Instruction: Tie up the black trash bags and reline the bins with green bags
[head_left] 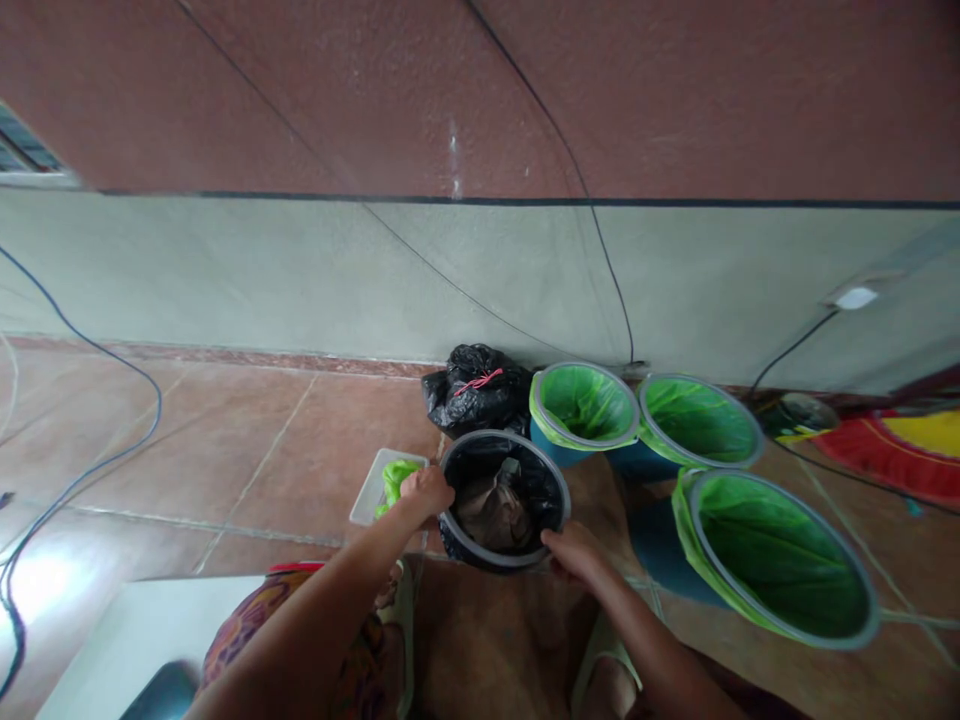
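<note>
A round bin [504, 558] with a grey rim and a black bag lining stands on the floor between my feet. Something brownish, perhaps paper or a bag [495, 512], lies crumpled inside it. My left hand [427, 491] grips the rim on the left, fingers closed over it. On the right side of the same rim my right hand [571, 550] is closed, with its thumb on top. Just left of the bin, a white tray [367, 500] holds a bright green plastic bag [397, 478], partly behind my left hand.
Three bins with green liners [589, 400] stand to the right. Behind my bin, a tied black garbage bag [480, 385] rests against the wall. A blue cable [112, 355] runs along the left floor. A white surface [157, 630] is at lower left.
</note>
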